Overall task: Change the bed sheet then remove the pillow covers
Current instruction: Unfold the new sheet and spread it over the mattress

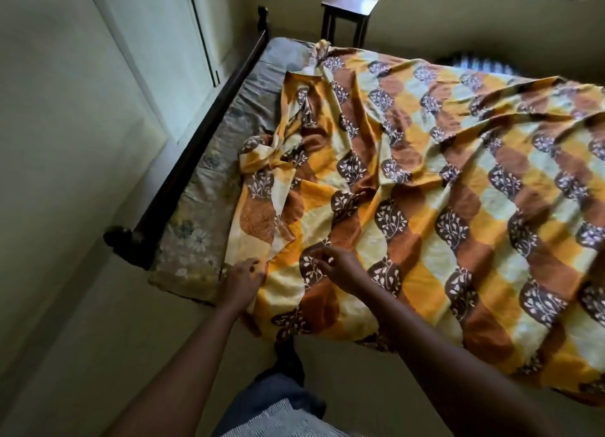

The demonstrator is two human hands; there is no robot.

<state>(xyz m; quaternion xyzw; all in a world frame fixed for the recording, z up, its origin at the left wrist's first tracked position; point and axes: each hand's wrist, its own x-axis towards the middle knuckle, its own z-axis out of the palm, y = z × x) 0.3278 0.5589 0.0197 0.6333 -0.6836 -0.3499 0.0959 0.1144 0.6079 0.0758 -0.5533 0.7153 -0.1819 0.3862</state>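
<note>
Two hands meet the bed sheet (425, 174) at its near corner: left hand (240, 281), fingers clamped on its edge, probably to pull it over the bare mattress (209, 181) left of them; right hand (339, 266), fingers curled, grip unclear.

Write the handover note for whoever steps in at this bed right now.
Left hand: grips the near-left edge of the patterned sheet.
Right hand: fingers pinch a fold just beside it.
The sheet covers most of the mattress but is bunched along the left side, leaving a strip bare.
Done: sheet laid on.
Left: draw it over the bare strip, smooth and tuck, then the pillow covers. No pillow is plainly in view.
</note>
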